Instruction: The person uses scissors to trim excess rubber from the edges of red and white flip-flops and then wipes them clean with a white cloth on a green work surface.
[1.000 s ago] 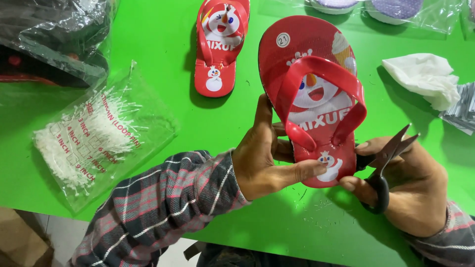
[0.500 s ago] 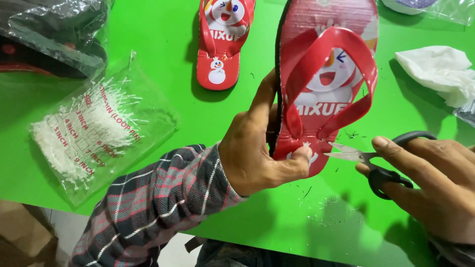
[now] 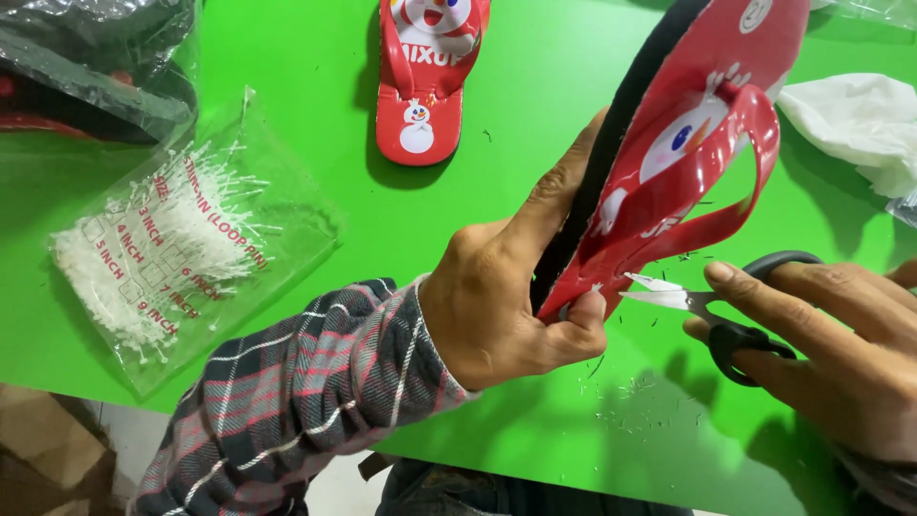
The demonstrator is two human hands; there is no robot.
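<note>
Head view: gripping the heel of the red flip-flop (image 3: 702, 143) with the left hand (image 3: 506, 306), fingers (image 3: 573, 334) closed around the sole edge, holding it tilted on its side above the green desk (image 3: 535, 115). Holding the black-handled scissors (image 3: 712, 306) in the right hand (image 3: 841, 354), fingers through the loops, blades touching the heel edge. Probably best trimming in small snips, keeping the thumb away from the blades. Lying apart: a second flip-flop (image 3: 425, 76), a bag of white loop pins (image 3: 162, 239).
</note>
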